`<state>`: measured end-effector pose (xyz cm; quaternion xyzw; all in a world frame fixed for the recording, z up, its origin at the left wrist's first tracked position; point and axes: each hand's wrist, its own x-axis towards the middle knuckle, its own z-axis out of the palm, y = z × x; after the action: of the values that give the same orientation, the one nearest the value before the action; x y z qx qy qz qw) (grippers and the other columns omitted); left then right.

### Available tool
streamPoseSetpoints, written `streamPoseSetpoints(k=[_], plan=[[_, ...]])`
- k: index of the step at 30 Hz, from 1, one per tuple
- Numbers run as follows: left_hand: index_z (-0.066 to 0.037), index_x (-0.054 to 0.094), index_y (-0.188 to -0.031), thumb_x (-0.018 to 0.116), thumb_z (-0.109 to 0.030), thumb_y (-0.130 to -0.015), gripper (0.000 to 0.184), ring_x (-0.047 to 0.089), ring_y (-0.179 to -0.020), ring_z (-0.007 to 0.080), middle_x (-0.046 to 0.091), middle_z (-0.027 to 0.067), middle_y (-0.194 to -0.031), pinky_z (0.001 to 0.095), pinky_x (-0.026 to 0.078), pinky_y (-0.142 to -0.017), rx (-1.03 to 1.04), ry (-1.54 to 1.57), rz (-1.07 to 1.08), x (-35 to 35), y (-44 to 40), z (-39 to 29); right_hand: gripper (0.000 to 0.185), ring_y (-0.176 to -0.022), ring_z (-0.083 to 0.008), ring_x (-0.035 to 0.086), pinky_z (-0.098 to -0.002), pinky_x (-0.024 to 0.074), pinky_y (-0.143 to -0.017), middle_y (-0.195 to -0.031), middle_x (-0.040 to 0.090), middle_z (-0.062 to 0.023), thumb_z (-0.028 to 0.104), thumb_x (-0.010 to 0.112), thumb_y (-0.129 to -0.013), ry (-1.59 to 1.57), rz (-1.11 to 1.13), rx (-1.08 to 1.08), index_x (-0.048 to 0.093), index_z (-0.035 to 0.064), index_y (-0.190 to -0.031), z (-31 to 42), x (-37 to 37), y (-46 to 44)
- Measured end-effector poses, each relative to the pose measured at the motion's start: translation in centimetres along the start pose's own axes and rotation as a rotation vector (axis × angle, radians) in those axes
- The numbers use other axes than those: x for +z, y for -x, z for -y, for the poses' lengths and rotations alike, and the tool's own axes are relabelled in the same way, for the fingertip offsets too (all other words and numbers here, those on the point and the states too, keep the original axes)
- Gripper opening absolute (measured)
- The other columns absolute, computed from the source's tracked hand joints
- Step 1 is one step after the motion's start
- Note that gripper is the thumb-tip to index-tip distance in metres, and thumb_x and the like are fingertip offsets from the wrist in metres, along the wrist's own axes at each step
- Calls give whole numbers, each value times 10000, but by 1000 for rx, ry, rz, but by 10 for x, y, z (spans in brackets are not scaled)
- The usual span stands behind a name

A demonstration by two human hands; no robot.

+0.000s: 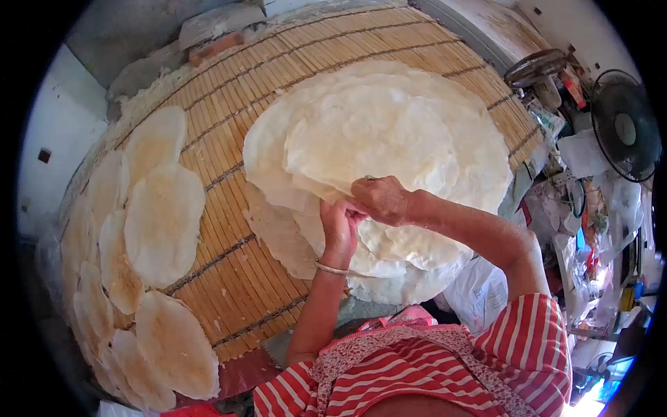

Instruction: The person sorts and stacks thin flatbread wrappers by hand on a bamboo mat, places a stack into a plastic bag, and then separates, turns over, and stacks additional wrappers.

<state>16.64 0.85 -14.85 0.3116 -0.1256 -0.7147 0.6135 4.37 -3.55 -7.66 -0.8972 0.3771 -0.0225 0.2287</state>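
A broad pile of thin, pale, round flatbreads (389, 125) overlaps on the bamboo mat (219, 233) in front of me. Both hands meet at the near edge of the top sheet, a thin flatbread (368, 149). My right hand (381, 200) is closed, its fingers curled down on that edge. Just left of it and touching it, my left hand (339, 224) pinches the same edge from below, palm turned up. A bangle (332, 268) circles my left wrist. The fingertips of both hands are partly hidden where they meet.
More oval flatbreads (165, 226), some browned in the middle, lie overlapping along the mat's left side. At the right stand a black fan (625, 130) and cluttered plastic bags. A white plastic bag (476, 295) sits by my right elbow. Stones (221, 24) border the far edge.
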Motion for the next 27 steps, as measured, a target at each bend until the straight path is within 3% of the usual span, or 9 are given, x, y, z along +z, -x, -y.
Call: streamPoseSetpoints(k=[6,10,13,18,21,22,23,25,27], plan=[[-18,347,-1089,468,-295,-848,386,560,-759,290,531,196,-884,407,467,-759,-81,166,-26,12,8,-23,158,-809,-319,552,-408,454,-646,-783,545,-132,187,510,-775,-213,-29,-81,487,33,-798,-28,16,-8],[-5,358,-1071,514,-240,-824,375,517,-860,305,492,236,-955,390,458,-787,-69,105,-182,-12,5,-12,41,-605,-309,536,-390,427,-529,-666,546,-150,69,502,-670,336,-304,-184,536,51,-684,-131,-54,-32],[-22,424,-965,543,-172,-797,255,512,-827,256,520,178,-892,353,463,-751,-22,81,-249,-27,1,0,185,-614,-37,411,-261,357,-517,-591,454,46,38,444,-754,-64,-493,157,468,73,-573,-142,-172,-22],[-35,497,-757,516,-81,-774,53,517,-733,202,538,106,-795,296,454,-673,116,-44,-368,-36,4,8,163,-643,-192,498,-328,411,-590,-690,547,-99,164,503,-801,507,-791,152,548,26,-727,-77,-329,-2],[-40,486,-740,520,-62,-754,42,488,-654,136,489,26,-710,263,442,-644,50,-5,-330,-12,20,0,215,-641,-234,504,-354,415,-585,-695,541,-127,210,469,-825,331,-727,32,549,26,-748,-59,-295,7],[-34,490,-742,517,-53,-754,36,489,-650,137,490,32,-706,262,444,-632,61,4,-325,-11,20,5,213,-656,-230,516,-351,434,-600,-687,529,-142,215,453,-842,827,-558,-254,566,40,-796,-101,-282,0],[-27,493,-744,515,-43,-754,29,490,-647,138,491,39,-703,261,445,-620,73,13,-327,-11,18,10,209,-672,-176,527,-318,441,-586,-685,531,-124,205,437,-860,384,-482,150,571,52,-813,-62,-239,14],[-16,500,-748,512,-31,-755,21,495,-644,141,498,52,-704,264,448,-604,86,2,-323,-16,13,19,323,-1000,-324,495,-372,389,-859,-1054,531,-204,45,440,-781,543,-300,-136,491,-6,-1095,-80,-193,18],[-7,507,-752,511,-25,-757,19,503,-646,144,512,65,-712,271,452,-598,65,-52,-308,-25,6,27,289,-852,-304,557,-381,461,-708,-936,572,-150,8,443,-722,456,-214,-137,523,34,-999,-79,-108,28]])
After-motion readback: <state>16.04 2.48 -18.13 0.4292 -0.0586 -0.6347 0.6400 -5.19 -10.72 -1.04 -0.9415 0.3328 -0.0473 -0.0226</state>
